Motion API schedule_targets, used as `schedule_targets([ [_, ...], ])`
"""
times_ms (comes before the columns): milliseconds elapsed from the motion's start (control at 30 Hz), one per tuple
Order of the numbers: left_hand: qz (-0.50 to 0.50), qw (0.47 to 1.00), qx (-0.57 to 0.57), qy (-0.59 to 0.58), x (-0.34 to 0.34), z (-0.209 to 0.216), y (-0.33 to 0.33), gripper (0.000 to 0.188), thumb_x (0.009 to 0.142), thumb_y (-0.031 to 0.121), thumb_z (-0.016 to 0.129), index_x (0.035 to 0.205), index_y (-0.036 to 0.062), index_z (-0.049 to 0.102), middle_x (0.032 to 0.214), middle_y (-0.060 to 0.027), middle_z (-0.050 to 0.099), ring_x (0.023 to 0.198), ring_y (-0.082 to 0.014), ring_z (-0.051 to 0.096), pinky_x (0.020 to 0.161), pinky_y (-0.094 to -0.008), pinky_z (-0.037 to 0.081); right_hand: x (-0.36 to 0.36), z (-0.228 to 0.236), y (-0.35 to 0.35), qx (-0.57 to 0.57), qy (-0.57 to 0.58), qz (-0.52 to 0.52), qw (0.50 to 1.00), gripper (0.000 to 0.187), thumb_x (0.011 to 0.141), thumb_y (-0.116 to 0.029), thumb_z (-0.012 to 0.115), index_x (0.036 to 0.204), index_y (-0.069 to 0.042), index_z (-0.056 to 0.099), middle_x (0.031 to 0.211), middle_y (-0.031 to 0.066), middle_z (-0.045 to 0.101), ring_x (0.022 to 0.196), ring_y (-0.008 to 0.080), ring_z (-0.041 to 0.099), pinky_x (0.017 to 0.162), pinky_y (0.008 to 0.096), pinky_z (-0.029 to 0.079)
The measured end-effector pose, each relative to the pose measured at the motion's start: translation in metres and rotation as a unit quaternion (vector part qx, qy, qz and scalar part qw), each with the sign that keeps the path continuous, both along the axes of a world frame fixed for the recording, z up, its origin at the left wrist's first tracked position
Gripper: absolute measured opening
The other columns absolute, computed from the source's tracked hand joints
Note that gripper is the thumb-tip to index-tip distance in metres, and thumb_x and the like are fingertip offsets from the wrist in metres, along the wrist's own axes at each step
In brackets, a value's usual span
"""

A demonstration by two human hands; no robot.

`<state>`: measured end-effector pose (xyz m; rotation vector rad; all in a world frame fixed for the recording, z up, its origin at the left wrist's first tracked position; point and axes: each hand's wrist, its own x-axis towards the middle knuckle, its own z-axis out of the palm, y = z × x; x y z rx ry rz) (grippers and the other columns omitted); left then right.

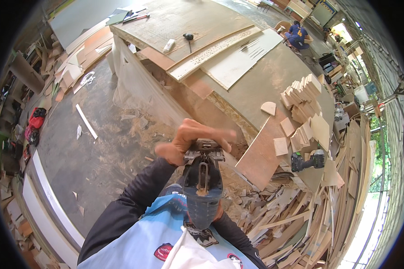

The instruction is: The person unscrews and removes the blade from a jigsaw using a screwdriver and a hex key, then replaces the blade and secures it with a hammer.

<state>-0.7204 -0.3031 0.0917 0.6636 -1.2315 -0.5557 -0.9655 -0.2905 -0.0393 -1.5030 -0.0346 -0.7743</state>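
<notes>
A dark power tool point(203, 193), which looks like a jigsaw, is held up in front of my body. A slotted metal piece with sawdust on it shows along its top. My right hand point(218, 211) grips it from below at its near end; most of that hand is hidden behind the tool. My left hand point(191, 136) is at the tool's far end, thumb out to the left and fingers stretched to the right, slightly blurred. Whether its palm touches the tool I cannot tell.
Ahead stands a large worktable point(166, 27) bearing long boards point(215, 51) and a tape measure point(188, 36). To the right are stacked wood blocks point(300, 96), a cordless drill point(307, 160) and heaped offcuts point(283, 224). Another person point(297, 36) crouches far off at the right.
</notes>
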Motion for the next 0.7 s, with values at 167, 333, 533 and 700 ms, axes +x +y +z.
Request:
schedule_targets([
  [167,0.13,0.951,0.075,0.27,-0.019,-0.02,-0.002,0.107,0.095,0.08,0.014,0.15,-0.0076,0.043,0.139,-0.0247,0.059,0.133,-0.0312,0.054,0.118,-0.046,0.03,0.009,-0.007,-0.014,-0.002,0.027,-0.019,0.999,0.038,0.083,-0.032,0.076,0.095,0.003,0.068,0.094,0.0184,0.068,0.08,0.039,0.063,0.076,0.0448,0.052],
  [333,-0.026,0.858,0.4,0.321,-0.073,-0.088,0.034,0.083,0.101,0.068,0.032,0.151,0.0017,0.043,0.139,-0.0133,0.06,0.127,-0.0265,0.056,0.115,-0.0407,0.035,0.022,-0.007,-0.02,-0.013,0.039,-0.031,0.999,0.04,0.083,-0.033,0.076,0.099,0.003,0.068,0.098,0.0188,0.068,0.083,0.0398,0.063,0.079,0.0459,0.052],
  [533,-0.214,0.77,0.387,0.46,-0.082,-0.104,0.027,0.057,0.104,0.049,0.05,0.14,0.0047,0.052,0.129,-0.0077,0.064,0.115,-0.0186,0.062,0.101,-0.0349,0.05,0.028,-0.007,-0.022,-0.045,0.064,-0.045,0.996,0.043,0.082,-0.034,0.077,0.103,0.002,0.068,0.103,0.0192,0.069,0.088,0.0407,0.064,0.081,0.0471,0.052],
  [700,-0.151,0.794,0.412,0.422,-0.097,-0.11,0.023,0.055,0.102,0.049,0.054,0.131,0.0032,0.058,0.116,-0.0089,0.069,0.105,-0.0181,0.067,0.095,-0.0358,0.054,0.0,0.001,-0.015,-0.119,0.13,-0.044,0.983,0.046,0.082,-0.036,0.077,0.107,0.002,0.068,0.107,0.0196,0.069,0.091,0.0414,0.064,0.084,0.0481,0.052],
])
